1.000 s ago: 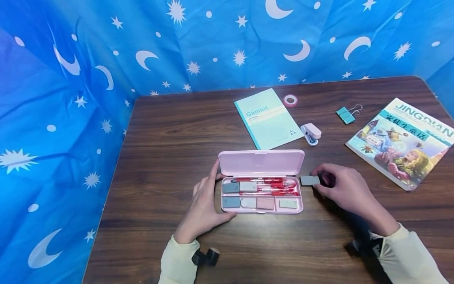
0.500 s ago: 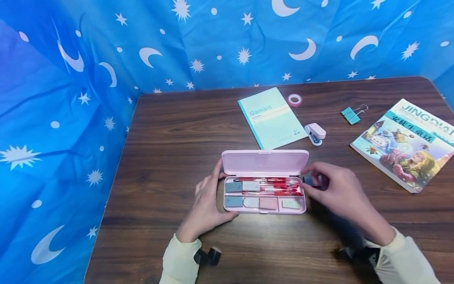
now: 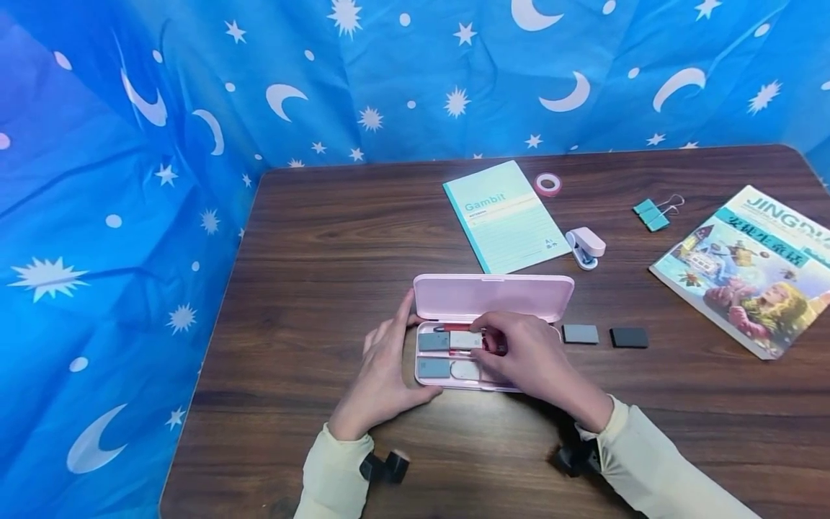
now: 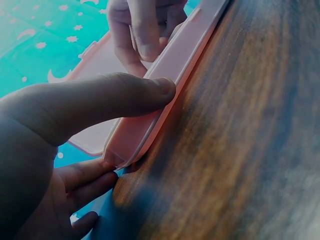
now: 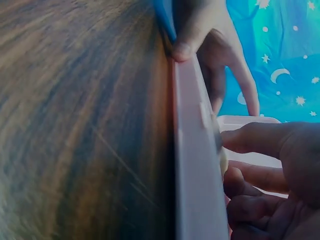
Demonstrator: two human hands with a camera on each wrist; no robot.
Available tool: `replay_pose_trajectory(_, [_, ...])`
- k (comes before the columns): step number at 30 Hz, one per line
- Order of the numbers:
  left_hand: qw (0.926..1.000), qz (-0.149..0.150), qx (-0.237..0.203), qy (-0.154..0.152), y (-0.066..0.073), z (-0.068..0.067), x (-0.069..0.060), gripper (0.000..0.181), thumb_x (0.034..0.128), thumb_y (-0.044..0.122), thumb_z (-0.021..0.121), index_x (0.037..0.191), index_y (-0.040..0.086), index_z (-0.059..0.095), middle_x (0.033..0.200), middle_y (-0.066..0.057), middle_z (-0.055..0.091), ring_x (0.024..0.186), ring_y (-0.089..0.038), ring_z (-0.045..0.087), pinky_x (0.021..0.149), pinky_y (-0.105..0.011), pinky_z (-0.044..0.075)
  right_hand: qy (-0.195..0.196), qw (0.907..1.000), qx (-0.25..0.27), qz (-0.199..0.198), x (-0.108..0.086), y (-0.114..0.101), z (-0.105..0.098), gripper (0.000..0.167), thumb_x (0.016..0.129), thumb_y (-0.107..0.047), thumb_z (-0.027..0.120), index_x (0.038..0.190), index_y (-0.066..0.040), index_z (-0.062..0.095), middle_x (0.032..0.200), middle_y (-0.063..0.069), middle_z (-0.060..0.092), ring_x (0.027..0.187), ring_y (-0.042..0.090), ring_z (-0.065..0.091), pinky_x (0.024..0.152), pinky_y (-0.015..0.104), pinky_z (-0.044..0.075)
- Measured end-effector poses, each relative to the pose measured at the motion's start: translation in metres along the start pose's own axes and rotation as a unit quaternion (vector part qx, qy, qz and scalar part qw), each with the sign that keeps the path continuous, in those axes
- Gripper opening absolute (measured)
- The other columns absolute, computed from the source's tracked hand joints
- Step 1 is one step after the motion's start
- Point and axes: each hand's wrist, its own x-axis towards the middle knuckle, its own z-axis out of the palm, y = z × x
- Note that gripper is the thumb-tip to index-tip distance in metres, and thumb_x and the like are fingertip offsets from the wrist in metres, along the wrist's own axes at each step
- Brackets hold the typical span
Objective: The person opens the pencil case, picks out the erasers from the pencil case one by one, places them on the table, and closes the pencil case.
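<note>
A pink pencil case (image 3: 494, 297) lies on the table with its lid up. My left hand (image 3: 382, 367) holds its left end, thumb on the front wall and fingers at the back corner. Inside, my right hand (image 3: 528, 353) has thumb and forefinger at opposite sides of a white eraser (image 3: 463, 340), pinching its right end. Left of that lies a grey-blue eraser (image 3: 433, 342), with another blue-grey eraser (image 3: 434, 368) and a rounded white eraser (image 3: 463, 370) in the front compartment. Red pens (image 3: 457, 328) lie at the back, mostly covered by my right hand.
A grey eraser (image 3: 580, 334) and a black eraser (image 3: 629, 337) lie right of the case. Behind are a notebook (image 3: 509, 216), a roll of tape (image 3: 547, 184), a small stapler (image 3: 586, 247) and a binder clip (image 3: 653, 214). A book (image 3: 746, 274) lies far right.
My right hand has let go of the grey eraser on the table beside the case and moved left into the case, to the white eraser. The left hand keeps its hold.
</note>
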Motion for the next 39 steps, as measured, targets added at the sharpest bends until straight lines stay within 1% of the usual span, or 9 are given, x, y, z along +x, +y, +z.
replay_pose_trajectory(5, [0.9999,-0.005,-0.002,-0.01,0.003,0.002,0.002,0.14,0.0637,0.037,0.095,0.163,0.029,-0.003,0.148,0.006,0.05,0.132,-0.016,0.043,0.113,-0.051,0.026,0.012,0.9994,-0.023,0.023,-0.001,0.0,0.002,0.021,0.074,-0.02,0.084,0.087,-0.023,0.068,0.063,-0.015,0.046,0.055,0.005,0.042,0.05,0.029,0.031])
replay_pose_trajectory(10, [0.9999,-0.008,-0.002,-0.015,0.004,0.003,0.003,0.139,0.0649,0.038,0.095,0.163,0.029,-0.004,0.149,0.005,0.049,0.133,-0.017,0.043,0.114,-0.051,0.025,0.013,0.9994,-0.008,0.033,-0.003,0.001,0.001,0.021,0.075,-0.016,0.08,0.088,-0.02,0.065,0.062,-0.014,0.045,0.055,0.004,0.04,0.05,0.028,0.031])
replay_pose_trajectory(14, [0.9999,-0.008,-0.004,-0.012,0.003,0.004,0.002,0.14,0.0643,0.037,0.095,0.163,0.029,-0.004,0.149,0.005,0.049,0.134,-0.018,0.042,0.114,-0.052,0.025,0.019,0.9973,0.064,0.033,-0.011,0.004,-0.01,0.026,0.076,-0.006,0.079,0.092,-0.017,0.062,0.065,-0.012,0.045,0.055,0.003,0.04,0.053,0.025,0.034])
replay_pose_trajectory(17, [0.9999,-0.012,-0.006,-0.007,0.002,0.004,0.001,0.14,0.0639,0.037,0.096,0.163,0.03,-0.003,0.149,0.005,0.049,0.133,-0.018,0.042,0.114,-0.051,0.024,0.034,0.9918,0.122,0.021,-0.025,0.012,-0.027,0.032,0.076,0.003,0.079,0.095,-0.015,0.061,0.067,-0.009,0.044,0.056,0.004,0.041,0.054,0.024,0.036])
replay_pose_trajectory(19, [0.9999,-0.013,-0.005,-0.002,0.002,0.003,0.0,0.14,0.0638,0.037,0.096,0.163,0.03,-0.003,0.148,0.004,0.049,0.133,-0.018,0.042,0.114,-0.051,0.024,0.046,0.9896,0.135,0.018,-0.036,0.021,-0.04,0.035,0.075,0.006,0.08,0.097,-0.015,0.062,0.068,-0.009,0.044,0.056,0.004,0.04,0.053,0.023,0.035])
replay_pose_trajectory(24, [0.9998,-0.015,-0.005,0.008,0.001,0.0,-0.002,0.14,0.0634,0.037,0.096,0.163,0.029,-0.002,0.147,0.002,0.05,0.134,-0.02,0.042,0.112,-0.053,0.024,0.076,0.9876,0.131,0.042,-0.068,0.054,-0.07,0.038,0.074,0.009,0.08,0.1,-0.015,0.064,0.069,-0.006,0.043,0.057,0.007,0.041,0.054,0.025,0.032])
replay_pose_trajectory(29, [0.9998,-0.019,-0.007,0.005,0.0,-0.001,-0.002,0.141,0.0624,0.037,0.096,0.163,0.03,-0.002,0.148,0.002,0.05,0.135,-0.019,0.041,0.113,-0.052,0.023,0.088,0.988,0.102,0.076,-0.095,0.091,-0.088,0.036,0.075,0.012,0.078,0.099,-0.012,0.064,0.069,-0.004,0.042,0.058,0.008,0.04,0.054,0.026,0.029])
replay_pose_trajectory(33, [0.9998,-0.019,-0.009,0.002,-0.001,0.0,-0.001,0.142,0.0618,0.036,0.097,0.163,0.03,-0.002,0.148,0.004,0.049,0.135,-0.016,0.041,0.114,-0.048,0.022,0.074,0.9876,0.078,0.114,-0.109,0.109,-0.093,0.03,0.079,0.007,0.077,0.099,-0.011,0.063,0.069,-0.004,0.043,0.055,0.008,0.041,0.053,0.027,0.028])
replay_pose_trajectory(39, [0.9999,-0.014,-0.008,-0.002,0.0,0.001,0.001,0.141,0.0623,0.037,0.096,0.163,0.029,-0.002,0.148,0.004,0.049,0.135,-0.016,0.041,0.113,-0.047,0.023,0.07,0.9852,0.056,0.146,-0.118,0.118,-0.091,0.026,0.081,0.003,0.076,0.099,-0.011,0.064,0.069,-0.003,0.045,0.055,0.009,0.041,0.054,0.028,0.028])
